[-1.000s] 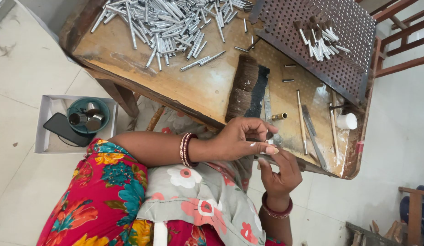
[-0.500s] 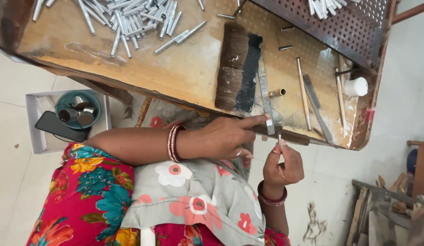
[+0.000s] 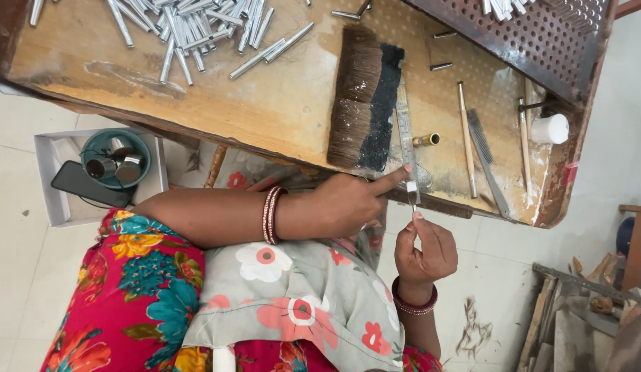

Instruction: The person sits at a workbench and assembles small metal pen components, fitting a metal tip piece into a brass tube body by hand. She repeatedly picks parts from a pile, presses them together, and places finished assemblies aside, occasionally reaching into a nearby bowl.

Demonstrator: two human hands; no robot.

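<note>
Your one head camera looks steeply down, close over your lap, hands and the worktop (image 3: 196, 103) edge.

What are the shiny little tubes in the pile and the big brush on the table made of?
The short silver tubes look like metal: bright, smooth, with gleaming highlights. The wide flat brush seems to have brown hair-like bristles, fine and streaky, beside a black, rough-looking band; whether natural or synthetic is unclear. The worn tabletop looks like wood, yellowish and scuffed.
</note>
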